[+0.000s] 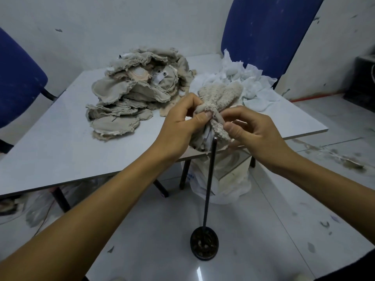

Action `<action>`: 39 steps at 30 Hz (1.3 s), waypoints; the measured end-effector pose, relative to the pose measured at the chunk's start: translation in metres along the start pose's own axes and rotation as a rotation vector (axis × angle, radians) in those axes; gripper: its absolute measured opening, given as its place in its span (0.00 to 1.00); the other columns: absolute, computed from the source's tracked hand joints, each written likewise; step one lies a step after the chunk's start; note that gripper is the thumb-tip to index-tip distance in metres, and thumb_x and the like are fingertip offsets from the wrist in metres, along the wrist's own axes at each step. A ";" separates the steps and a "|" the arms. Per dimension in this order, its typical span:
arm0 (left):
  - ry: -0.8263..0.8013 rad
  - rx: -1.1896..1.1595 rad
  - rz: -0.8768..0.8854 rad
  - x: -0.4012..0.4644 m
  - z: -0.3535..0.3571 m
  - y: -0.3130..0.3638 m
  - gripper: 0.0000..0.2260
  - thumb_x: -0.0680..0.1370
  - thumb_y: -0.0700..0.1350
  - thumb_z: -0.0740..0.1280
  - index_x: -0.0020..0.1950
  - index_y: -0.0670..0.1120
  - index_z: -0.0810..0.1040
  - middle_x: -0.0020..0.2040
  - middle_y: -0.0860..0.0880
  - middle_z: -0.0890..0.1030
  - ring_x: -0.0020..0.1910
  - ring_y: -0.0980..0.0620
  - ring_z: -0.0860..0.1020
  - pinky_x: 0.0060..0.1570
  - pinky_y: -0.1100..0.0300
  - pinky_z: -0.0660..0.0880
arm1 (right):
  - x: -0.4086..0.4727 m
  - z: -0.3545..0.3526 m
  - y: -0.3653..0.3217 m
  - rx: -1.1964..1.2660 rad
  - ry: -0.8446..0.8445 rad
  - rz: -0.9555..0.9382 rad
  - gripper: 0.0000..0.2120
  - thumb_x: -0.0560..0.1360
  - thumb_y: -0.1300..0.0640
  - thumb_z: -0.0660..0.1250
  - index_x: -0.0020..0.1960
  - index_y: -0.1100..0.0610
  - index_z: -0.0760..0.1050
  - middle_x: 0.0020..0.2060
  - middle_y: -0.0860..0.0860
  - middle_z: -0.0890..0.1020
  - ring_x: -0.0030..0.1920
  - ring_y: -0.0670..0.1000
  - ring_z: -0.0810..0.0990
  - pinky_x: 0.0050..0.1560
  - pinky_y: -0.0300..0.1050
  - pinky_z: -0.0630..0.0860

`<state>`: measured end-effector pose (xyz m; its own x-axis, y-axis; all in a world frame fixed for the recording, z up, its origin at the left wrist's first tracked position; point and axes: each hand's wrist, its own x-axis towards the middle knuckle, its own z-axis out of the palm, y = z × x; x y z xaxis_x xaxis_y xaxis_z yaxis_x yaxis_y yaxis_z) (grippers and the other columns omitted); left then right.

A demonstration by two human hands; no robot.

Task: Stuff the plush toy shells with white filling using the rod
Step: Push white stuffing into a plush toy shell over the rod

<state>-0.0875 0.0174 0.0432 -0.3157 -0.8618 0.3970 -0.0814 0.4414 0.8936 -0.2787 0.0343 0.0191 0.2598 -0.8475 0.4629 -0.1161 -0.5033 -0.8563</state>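
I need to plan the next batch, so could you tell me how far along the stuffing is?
No finished toy is in view. In hand: the left hand and right hand grip one plush shell over the upright rod. Left: a heap of flat shells and the white filling on the table.

Grey desk (60, 138) carrying two heaps. Pile of beige shells (134, 94) lying on desk middle, spreading toward far edge. White filling (249, 82) sitting at far right corner, just beside pile. Tiled floor (263, 230) bearing desk legs, rod's round black base (204, 245) standing in front of desk, white bag (229, 185) sitting under desk's near corner, scattered scraps lying at right.
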 end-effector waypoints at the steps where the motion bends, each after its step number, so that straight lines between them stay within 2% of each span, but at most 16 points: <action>1: 0.000 -0.018 -0.019 0.001 0.000 -0.003 0.07 0.75 0.43 0.65 0.40 0.47 0.68 0.35 0.52 0.70 0.35 0.55 0.68 0.37 0.60 0.66 | 0.001 0.000 0.001 0.053 -0.011 0.057 0.10 0.76 0.52 0.68 0.57 0.48 0.78 0.47 0.46 0.82 0.47 0.46 0.84 0.37 0.40 0.81; 3: 0.003 -0.021 -0.041 0.002 0.002 -0.008 0.07 0.76 0.43 0.66 0.41 0.46 0.69 0.35 0.51 0.70 0.34 0.55 0.69 0.35 0.62 0.66 | 0.002 0.001 0.004 0.086 -0.010 0.122 0.12 0.74 0.52 0.70 0.57 0.49 0.78 0.45 0.44 0.82 0.47 0.43 0.83 0.36 0.43 0.82; 5: 0.022 0.005 -0.049 0.003 0.004 -0.011 0.09 0.79 0.40 0.66 0.41 0.46 0.69 0.34 0.51 0.70 0.30 0.58 0.69 0.31 0.64 0.65 | 0.004 0.004 0.008 0.092 -0.001 0.156 0.12 0.73 0.51 0.74 0.55 0.54 0.79 0.48 0.53 0.81 0.48 0.48 0.83 0.42 0.52 0.84; 9: 0.070 0.044 -0.067 0.008 0.005 -0.015 0.09 0.82 0.40 0.64 0.43 0.45 0.68 0.35 0.47 0.69 0.30 0.53 0.67 0.32 0.59 0.65 | 0.012 0.004 0.013 0.291 -0.095 0.260 0.17 0.69 0.52 0.76 0.55 0.57 0.78 0.49 0.56 0.77 0.51 0.53 0.80 0.47 0.50 0.82; 11: 0.076 0.065 -0.073 0.010 0.006 -0.016 0.09 0.82 0.41 0.64 0.42 0.46 0.68 0.35 0.47 0.69 0.32 0.51 0.67 0.33 0.57 0.65 | 0.016 -0.002 0.013 0.336 -0.178 0.317 0.15 0.69 0.53 0.76 0.54 0.55 0.79 0.49 0.58 0.77 0.50 0.54 0.79 0.48 0.53 0.82; 13: 0.052 0.061 -0.095 0.010 0.008 -0.017 0.10 0.82 0.41 0.64 0.42 0.46 0.68 0.31 0.50 0.69 0.27 0.54 0.67 0.28 0.60 0.65 | 0.018 -0.003 0.013 0.200 -0.196 0.285 0.08 0.70 0.54 0.75 0.47 0.52 0.80 0.43 0.56 0.78 0.45 0.53 0.79 0.44 0.51 0.79; 15: 0.030 -0.007 -0.137 0.010 0.010 -0.018 0.11 0.82 0.41 0.64 0.41 0.45 0.68 0.29 0.51 0.70 0.24 0.54 0.67 0.25 0.61 0.65 | 0.021 0.002 0.013 0.077 -0.084 0.200 0.05 0.72 0.60 0.73 0.40 0.54 0.79 0.34 0.52 0.77 0.36 0.48 0.77 0.35 0.41 0.76; 18: -0.018 -0.140 -0.207 0.013 0.014 -0.018 0.10 0.79 0.42 0.66 0.39 0.44 0.71 0.35 0.43 0.72 0.35 0.48 0.70 0.36 0.57 0.67 | 0.030 0.012 0.014 0.019 0.212 0.173 0.10 0.72 0.62 0.70 0.33 0.56 0.75 0.26 0.52 0.74 0.25 0.48 0.74 0.24 0.38 0.71; 20: -0.076 -0.178 -0.219 0.015 0.016 -0.019 0.08 0.74 0.43 0.69 0.40 0.42 0.71 0.35 0.44 0.72 0.35 0.49 0.71 0.37 0.58 0.68 | 0.039 0.015 0.017 -0.099 0.392 0.194 0.10 0.69 0.57 0.68 0.30 0.55 0.72 0.24 0.50 0.72 0.25 0.50 0.70 0.26 0.41 0.67; 22: -0.119 -0.090 -0.192 0.016 0.014 -0.021 0.10 0.70 0.42 0.71 0.43 0.41 0.71 0.35 0.47 0.73 0.34 0.52 0.72 0.35 0.60 0.70 | 0.044 0.018 0.022 -0.237 0.461 0.246 0.11 0.68 0.55 0.67 0.28 0.52 0.69 0.23 0.44 0.70 0.28 0.48 0.68 0.30 0.44 0.66; 26: -0.112 0.155 -0.211 0.013 0.005 -0.030 0.11 0.69 0.44 0.76 0.43 0.48 0.74 0.40 0.49 0.78 0.41 0.51 0.76 0.46 0.49 0.76 | 0.044 0.025 0.024 -0.131 0.316 0.409 0.13 0.75 0.59 0.67 0.32 0.55 0.73 0.26 0.48 0.75 0.30 0.48 0.73 0.34 0.46 0.70; 28: -0.040 0.128 -0.221 0.015 -0.005 -0.033 0.10 0.73 0.36 0.74 0.41 0.46 0.74 0.37 0.48 0.78 0.38 0.51 0.76 0.41 0.52 0.76 | 0.046 0.020 0.021 0.122 0.174 0.431 0.08 0.77 0.61 0.66 0.39 0.57 0.77 0.33 0.52 0.79 0.34 0.49 0.77 0.34 0.45 0.75; 30: 0.032 0.041 -0.246 0.018 -0.016 -0.032 0.11 0.75 0.33 0.69 0.38 0.45 0.73 0.32 0.50 0.75 0.31 0.55 0.73 0.32 0.61 0.72 | 0.046 0.011 0.015 0.380 0.020 0.460 0.05 0.79 0.60 0.66 0.46 0.56 0.79 0.37 0.51 0.81 0.36 0.48 0.81 0.32 0.40 0.77; 32: 0.089 -0.009 -0.255 0.021 -0.024 -0.033 0.12 0.77 0.32 0.66 0.36 0.45 0.73 0.30 0.51 0.74 0.28 0.56 0.71 0.28 0.65 0.69 | 0.043 0.008 0.014 0.483 -0.111 0.467 0.03 0.77 0.62 0.68 0.49 0.56 0.79 0.38 0.50 0.82 0.37 0.48 0.82 0.30 0.37 0.77; 36: 0.142 0.000 -0.275 0.017 -0.017 -0.040 0.14 0.75 0.31 0.67 0.34 0.46 0.74 0.27 0.53 0.73 0.25 0.58 0.70 0.27 0.66 0.67 | 0.035 0.014 0.021 0.118 -0.109 0.332 0.07 0.75 0.68 0.70 0.45 0.57 0.79 0.37 0.49 0.81 0.39 0.48 0.80 0.37 0.39 0.79; 39: 0.156 -0.006 -0.323 0.016 -0.010 -0.045 0.14 0.75 0.33 0.67 0.32 0.47 0.74 0.29 0.51 0.74 0.30 0.53 0.72 0.34 0.59 0.69 | 0.032 0.020 0.024 -0.019 -0.001 0.254 0.09 0.73 0.66 0.71 0.38 0.56 0.78 0.32 0.49 0.79 0.34 0.46 0.79 0.36 0.41 0.79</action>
<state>-0.0794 -0.0186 0.0119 -0.1267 -0.9846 0.1208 -0.1482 0.1392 0.9791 -0.2538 -0.0014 0.0089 0.2213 -0.9468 0.2336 -0.1953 -0.2777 -0.9406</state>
